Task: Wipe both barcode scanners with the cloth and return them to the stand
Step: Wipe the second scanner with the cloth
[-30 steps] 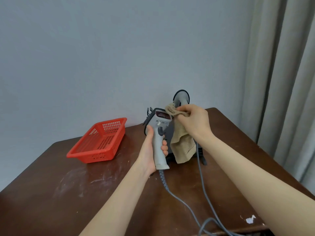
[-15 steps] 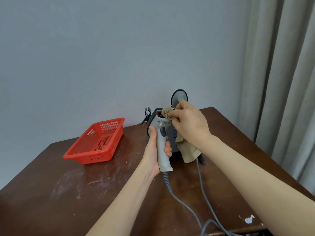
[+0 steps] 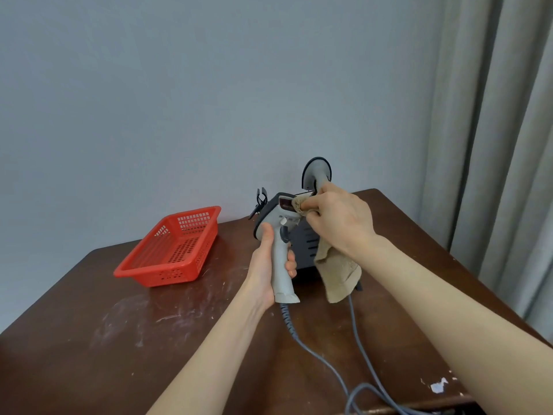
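Head view, left to right: red perforated plastic basket (image 3: pixel 176 250) sits on the dark brown wooden table (image 3: pixel 89 339), well apart from the hands. Left hand (image 3: pixel 264 271) is wrapped tight around the handle of a light grey pistol-shaped barcode scanner (image 3: pixel 279 256), held upright above the table. Right hand (image 3: pixel 338 223) pinches a tan terry cloth (image 3: pixel 338 271) against the scanner's head; the remainder hangs down. Behind stands the dark stand (image 3: pixel 308 244), holding a second grey scanner (image 3: pixel 317 172). Grey cables (image 3: pixel 356 333) trail toward the near edge.

Second scanner (image 3: pixel 316 174) mostly hidden
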Demonstrator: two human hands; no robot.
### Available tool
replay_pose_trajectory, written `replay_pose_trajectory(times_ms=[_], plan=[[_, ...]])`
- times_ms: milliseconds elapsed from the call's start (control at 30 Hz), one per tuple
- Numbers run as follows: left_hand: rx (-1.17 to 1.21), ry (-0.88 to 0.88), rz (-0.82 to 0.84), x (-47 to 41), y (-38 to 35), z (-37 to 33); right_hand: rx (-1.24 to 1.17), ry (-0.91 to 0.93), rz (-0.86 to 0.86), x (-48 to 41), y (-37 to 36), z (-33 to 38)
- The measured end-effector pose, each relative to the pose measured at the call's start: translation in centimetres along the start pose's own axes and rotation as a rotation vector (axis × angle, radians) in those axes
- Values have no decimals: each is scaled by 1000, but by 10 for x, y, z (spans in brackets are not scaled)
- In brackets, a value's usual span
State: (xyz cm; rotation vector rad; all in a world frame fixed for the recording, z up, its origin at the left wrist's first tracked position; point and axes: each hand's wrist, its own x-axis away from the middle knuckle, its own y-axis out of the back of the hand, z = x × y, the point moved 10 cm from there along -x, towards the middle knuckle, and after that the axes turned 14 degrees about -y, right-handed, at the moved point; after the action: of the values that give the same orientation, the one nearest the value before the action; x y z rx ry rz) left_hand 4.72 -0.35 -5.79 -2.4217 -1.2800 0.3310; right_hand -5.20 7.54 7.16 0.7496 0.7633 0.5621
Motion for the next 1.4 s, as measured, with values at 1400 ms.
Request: replay_pose_trajectory(times_ms=[1400], plan=[[-102, -62, 8, -1, 2, -8, 12, 22, 108, -4, 3, 3]])
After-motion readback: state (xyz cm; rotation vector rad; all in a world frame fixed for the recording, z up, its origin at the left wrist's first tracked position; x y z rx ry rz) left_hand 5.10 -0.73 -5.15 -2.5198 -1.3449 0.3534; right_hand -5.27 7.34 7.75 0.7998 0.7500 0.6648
